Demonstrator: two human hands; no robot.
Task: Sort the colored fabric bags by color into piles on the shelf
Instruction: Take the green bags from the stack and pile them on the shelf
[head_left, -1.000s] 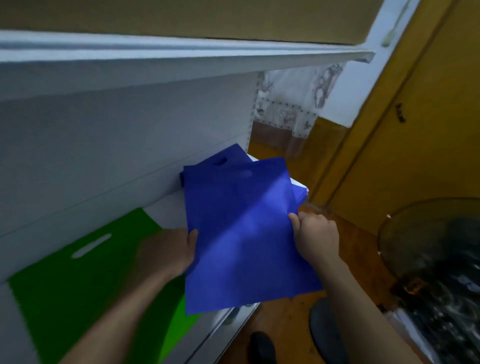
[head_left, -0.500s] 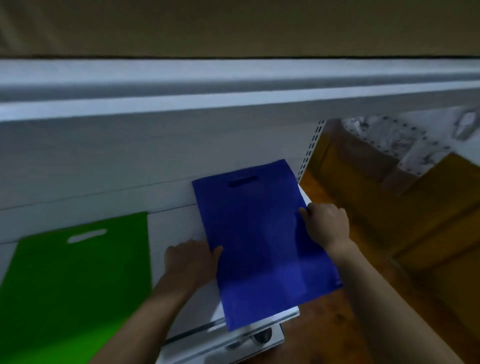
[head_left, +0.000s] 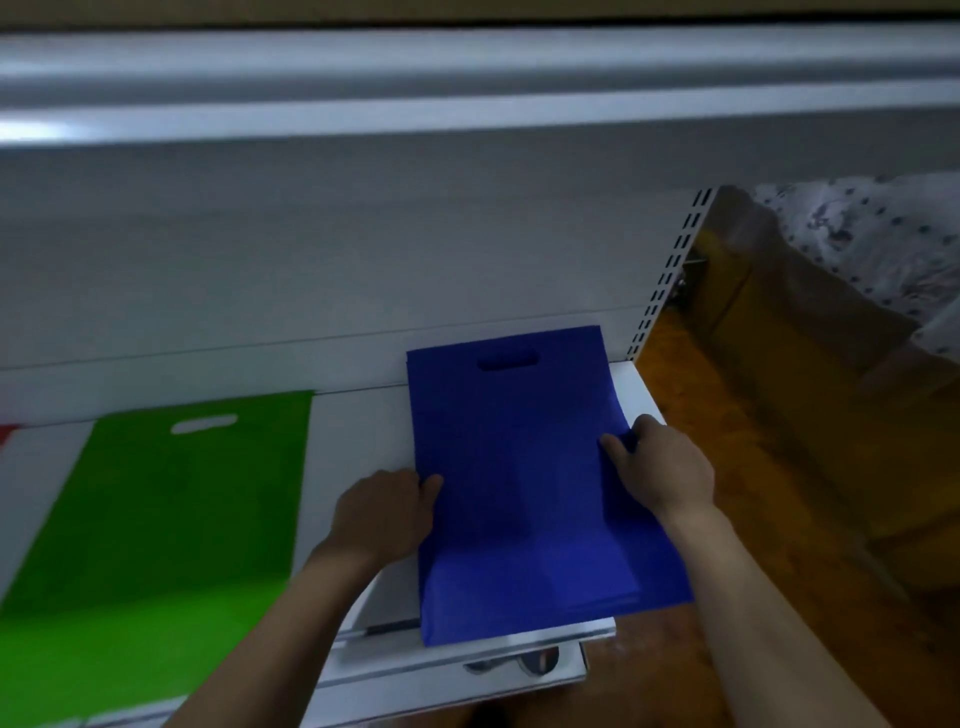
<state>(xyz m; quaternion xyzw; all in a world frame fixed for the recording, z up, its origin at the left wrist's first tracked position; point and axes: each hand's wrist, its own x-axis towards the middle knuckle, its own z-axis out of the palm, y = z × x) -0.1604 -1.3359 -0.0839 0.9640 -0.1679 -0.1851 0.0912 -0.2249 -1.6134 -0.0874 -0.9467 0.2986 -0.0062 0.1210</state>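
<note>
Flat blue fabric bag (head_left: 519, 467) lies on white shelf (head_left: 358, 415), long axis front-to-back, overhanging front edge. Left hand (head_left: 384, 514) pinches its left edge; right hand (head_left: 660, 467) grips right edge. Green fabric bag (head_left: 166, 499) well left.

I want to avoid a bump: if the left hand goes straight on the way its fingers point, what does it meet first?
The left hand points right, already gripping the blue bag; so it meets that bag first.

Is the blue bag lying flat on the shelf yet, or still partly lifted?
Partly lifted: the blue bag curls up at its right edge, pinched by the right hand.
</note>
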